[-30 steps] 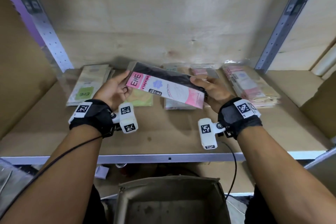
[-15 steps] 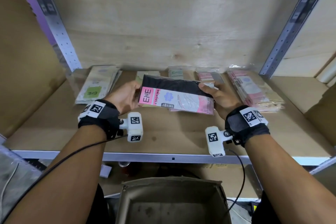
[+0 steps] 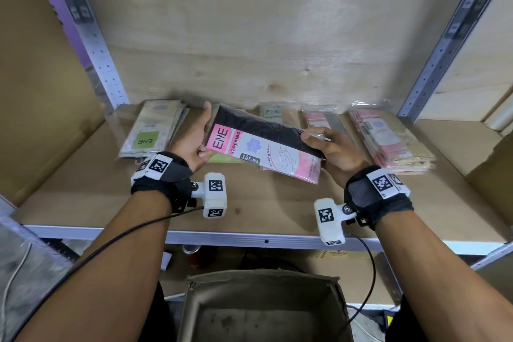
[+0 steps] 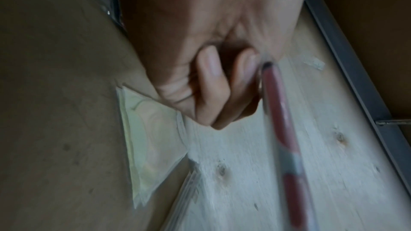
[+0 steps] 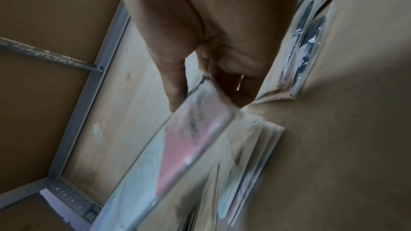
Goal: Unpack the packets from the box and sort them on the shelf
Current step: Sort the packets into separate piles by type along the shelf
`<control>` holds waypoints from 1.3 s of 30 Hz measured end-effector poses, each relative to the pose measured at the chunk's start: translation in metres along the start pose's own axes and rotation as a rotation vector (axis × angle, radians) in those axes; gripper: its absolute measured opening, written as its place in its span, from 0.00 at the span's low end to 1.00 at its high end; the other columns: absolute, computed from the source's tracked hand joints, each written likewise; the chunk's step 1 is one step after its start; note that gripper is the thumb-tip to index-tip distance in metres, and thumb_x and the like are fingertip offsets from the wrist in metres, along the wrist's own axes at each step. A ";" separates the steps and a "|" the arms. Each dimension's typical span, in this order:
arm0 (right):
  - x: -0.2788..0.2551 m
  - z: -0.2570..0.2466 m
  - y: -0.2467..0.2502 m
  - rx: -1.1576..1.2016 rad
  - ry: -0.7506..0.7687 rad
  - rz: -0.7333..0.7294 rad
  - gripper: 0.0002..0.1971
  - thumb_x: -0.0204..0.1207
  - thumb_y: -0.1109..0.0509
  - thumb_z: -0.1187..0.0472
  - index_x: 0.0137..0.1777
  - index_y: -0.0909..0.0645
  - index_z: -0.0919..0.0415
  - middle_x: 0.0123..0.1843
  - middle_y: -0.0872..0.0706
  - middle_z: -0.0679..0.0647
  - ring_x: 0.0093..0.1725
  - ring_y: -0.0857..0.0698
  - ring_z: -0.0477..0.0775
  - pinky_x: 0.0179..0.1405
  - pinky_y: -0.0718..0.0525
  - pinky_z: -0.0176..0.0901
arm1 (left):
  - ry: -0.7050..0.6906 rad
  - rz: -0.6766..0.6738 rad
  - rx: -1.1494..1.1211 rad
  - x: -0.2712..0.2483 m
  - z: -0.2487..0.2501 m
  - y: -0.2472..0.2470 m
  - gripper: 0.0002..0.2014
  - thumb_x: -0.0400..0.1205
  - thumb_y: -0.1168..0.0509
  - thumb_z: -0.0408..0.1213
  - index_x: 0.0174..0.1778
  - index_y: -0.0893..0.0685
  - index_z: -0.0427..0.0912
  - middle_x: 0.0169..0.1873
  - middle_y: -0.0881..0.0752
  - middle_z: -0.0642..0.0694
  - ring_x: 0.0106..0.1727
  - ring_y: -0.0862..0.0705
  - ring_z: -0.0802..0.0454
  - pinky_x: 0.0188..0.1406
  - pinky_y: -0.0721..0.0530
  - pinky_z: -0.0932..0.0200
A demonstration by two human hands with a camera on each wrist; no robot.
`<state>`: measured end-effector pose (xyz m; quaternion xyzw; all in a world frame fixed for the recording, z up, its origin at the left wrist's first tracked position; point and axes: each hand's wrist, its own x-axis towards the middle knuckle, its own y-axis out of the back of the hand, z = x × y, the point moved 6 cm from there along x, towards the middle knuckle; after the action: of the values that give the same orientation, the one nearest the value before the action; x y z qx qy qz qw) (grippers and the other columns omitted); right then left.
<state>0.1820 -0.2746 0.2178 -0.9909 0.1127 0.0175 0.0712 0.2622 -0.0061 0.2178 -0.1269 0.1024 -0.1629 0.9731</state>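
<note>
1. Since a moment ago the packet (image 3: pixel 266 147) has tilted, its left end higher and further back, its right end dipping towards the shelf (image 3: pixel 249 203)
2. Nearest, the box (image 3: pixel 263 305) stands open below the shelf edge
3. Above the shelf the left hand (image 3: pixel 191 139) grips the packet's left end, thumb along the far edge
4. Opposite, the right hand (image 3: pixel 336 153) pinches the right end, thumb on top; the packet hangs between them, clear of the board
5. Behind lie a green-label stack (image 3: pixel 151 130) at left, a pink stack (image 3: pixel 388 141) at right and more packets (image 3: pixel 294 116) between, against the back wall
</note>
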 end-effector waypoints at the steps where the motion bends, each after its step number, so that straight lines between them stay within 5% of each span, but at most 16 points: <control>1: 0.000 0.001 0.000 0.002 -0.004 -0.004 0.13 0.76 0.25 0.65 0.59 0.16 0.67 0.46 0.08 0.57 0.40 0.09 0.53 0.32 0.15 0.37 | -0.011 0.001 0.013 -0.001 0.001 -0.001 0.31 0.84 0.44 0.65 0.22 0.15 0.50 0.17 0.22 0.49 0.11 0.37 0.58 0.09 0.45 0.65; 6: 0.001 0.000 -0.002 0.011 0.001 -0.009 0.16 0.76 0.25 0.64 0.63 0.18 0.69 0.47 0.08 0.57 0.39 0.09 0.51 0.31 0.15 0.36 | -0.066 0.041 -0.064 -0.009 0.010 -0.012 0.31 0.87 0.42 0.55 0.17 0.17 0.50 0.13 0.27 0.53 0.10 0.33 0.59 0.09 0.40 0.68; 10: 0.003 0.003 -0.001 0.002 0.008 0.008 0.18 0.76 0.25 0.64 0.64 0.18 0.71 0.44 0.08 0.57 0.37 0.09 0.50 0.30 0.16 0.35 | -0.153 0.077 -0.037 -0.011 0.016 -0.020 0.25 0.90 0.43 0.41 0.27 0.14 0.52 0.13 0.27 0.53 0.11 0.29 0.62 0.10 0.33 0.73; 16: 0.004 0.002 -0.001 -0.005 0.010 -0.011 0.17 0.77 0.26 0.65 0.64 0.18 0.70 0.41 0.08 0.53 0.35 0.09 0.49 0.29 0.17 0.34 | -0.167 0.084 -0.007 0.001 0.011 -0.010 0.16 0.88 0.39 0.45 0.33 0.17 0.52 0.17 0.25 0.54 0.15 0.29 0.60 0.14 0.29 0.68; 20: 0.002 0.001 -0.003 0.002 -0.010 -0.035 0.14 0.78 0.26 0.66 0.62 0.18 0.70 0.47 0.10 0.60 0.37 0.10 0.52 0.32 0.15 0.37 | -0.027 -0.053 -0.198 0.010 0.000 -0.011 0.29 0.88 0.44 0.56 0.22 0.19 0.46 0.14 0.27 0.51 0.11 0.34 0.59 0.06 0.40 0.68; 23: -0.001 0.003 -0.006 0.037 -0.044 -0.070 0.12 0.78 0.28 0.67 0.60 0.19 0.68 0.49 0.11 0.63 0.40 0.11 0.55 0.37 0.14 0.40 | 0.143 0.106 -0.387 0.014 -0.014 0.002 0.26 0.85 0.44 0.63 0.31 0.26 0.44 0.14 0.25 0.50 0.10 0.32 0.59 0.05 0.43 0.68; 28: -0.002 0.003 -0.005 0.090 -0.091 -0.078 0.04 0.79 0.29 0.67 0.52 0.17 0.65 0.45 0.11 0.60 0.40 0.12 0.54 0.35 0.14 0.37 | 0.178 0.188 -0.666 0.013 -0.022 0.019 0.31 0.86 0.54 0.65 0.32 0.26 0.42 0.16 0.24 0.50 0.11 0.34 0.60 0.07 0.40 0.69; 33: -0.004 0.004 -0.010 0.239 -0.118 -0.111 0.09 0.78 0.29 0.71 0.57 0.17 0.63 0.46 0.08 0.56 0.42 0.09 0.51 0.36 0.12 0.39 | 0.182 0.265 -0.256 0.008 -0.022 0.020 0.28 0.88 0.53 0.60 0.34 0.25 0.43 0.16 0.25 0.51 0.13 0.31 0.59 0.09 0.37 0.70; 36: -0.006 0.003 -0.015 0.266 -0.114 -0.124 0.20 0.77 0.30 0.74 0.69 0.21 0.66 0.58 0.11 0.63 0.54 0.11 0.57 0.49 0.10 0.46 | 0.156 0.204 0.022 0.004 -0.019 0.010 0.19 0.90 0.46 0.47 0.39 0.21 0.41 0.17 0.22 0.51 0.14 0.27 0.61 0.11 0.32 0.72; 39: -0.010 0.001 -0.024 0.208 -0.084 -0.146 0.24 0.76 0.31 0.77 0.73 0.23 0.67 0.62 0.13 0.66 0.58 0.13 0.61 0.56 0.12 0.48 | 0.123 0.089 0.172 -0.004 -0.016 0.002 0.15 0.89 0.41 0.45 0.48 0.16 0.38 0.30 0.17 0.46 0.21 0.21 0.59 0.19 0.24 0.71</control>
<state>0.1775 -0.2490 0.2206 -0.9821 0.0383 0.0419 0.1795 0.2556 -0.0060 0.2026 -0.0279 0.1531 -0.1354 0.9785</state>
